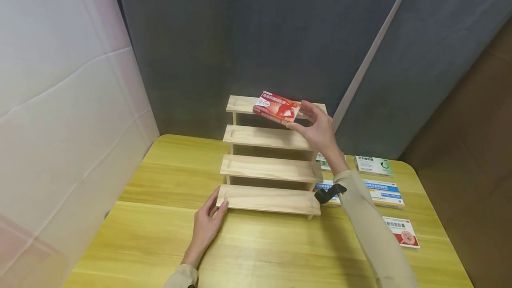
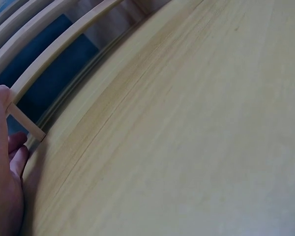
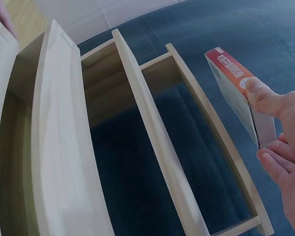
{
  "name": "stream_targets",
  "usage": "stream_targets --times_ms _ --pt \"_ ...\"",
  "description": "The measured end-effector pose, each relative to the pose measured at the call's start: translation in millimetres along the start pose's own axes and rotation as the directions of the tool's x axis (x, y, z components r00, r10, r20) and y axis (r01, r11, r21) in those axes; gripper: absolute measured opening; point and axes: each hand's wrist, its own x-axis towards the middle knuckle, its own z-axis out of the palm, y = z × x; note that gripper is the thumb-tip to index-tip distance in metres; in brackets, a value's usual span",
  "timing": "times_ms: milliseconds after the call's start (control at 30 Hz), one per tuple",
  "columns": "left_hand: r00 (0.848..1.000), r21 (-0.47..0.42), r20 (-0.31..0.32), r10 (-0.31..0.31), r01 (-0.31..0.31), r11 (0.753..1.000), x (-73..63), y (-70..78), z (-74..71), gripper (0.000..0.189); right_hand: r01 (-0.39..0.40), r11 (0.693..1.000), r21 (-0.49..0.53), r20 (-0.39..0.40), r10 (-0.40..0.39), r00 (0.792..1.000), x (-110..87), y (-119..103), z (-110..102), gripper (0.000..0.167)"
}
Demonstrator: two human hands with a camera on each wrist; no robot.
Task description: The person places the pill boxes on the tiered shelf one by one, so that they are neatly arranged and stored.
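A stepped wooden rack [image 1: 272, 168] of several tiers stands on the table. My right hand [image 1: 318, 130] pinches a red and white medicine box [image 1: 277, 106] by its right end, thumb on the near side and fingers behind. In the head view the box overlaps the top tier; in the right wrist view the same medicine box [image 3: 236, 88] stands off from the rack's top board [image 3: 216, 137]. My left hand [image 1: 207, 221] grips the left end of the lowest tier, its thumb on the board's front edge. The left wrist view shows the left hand [image 2: 5, 167] beside the rack's leg [image 2: 27, 121].
Right of the rack lie green and white boxes [image 1: 374, 166], blue and white boxes [image 1: 386, 194] and a red and white box [image 1: 402, 232], some partly behind my right forearm. A dark curtain [image 1: 256, 34] hangs behind the table [image 1: 168, 181], with a pale curtain [image 1: 80, 79] at left.
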Motion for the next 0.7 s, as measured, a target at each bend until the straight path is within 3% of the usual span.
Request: stream_targets --times_ms 367,700 --pt "1.000 -0.005 0.029 0.006 -0.006 1.000 0.0 5.3 5.1 0.055 -0.039 0.997 -0.065 0.091 0.045 0.995 13.5 1.4 -5.0 0.071" --pt "0.999 -0.022 0.000 0.037 -0.037 0.999 -1.8 1.7 0.2 0.053 -0.041 0.997 -0.072 0.168 0.052 0.984 34.7 -1.8 8.1 0.070"
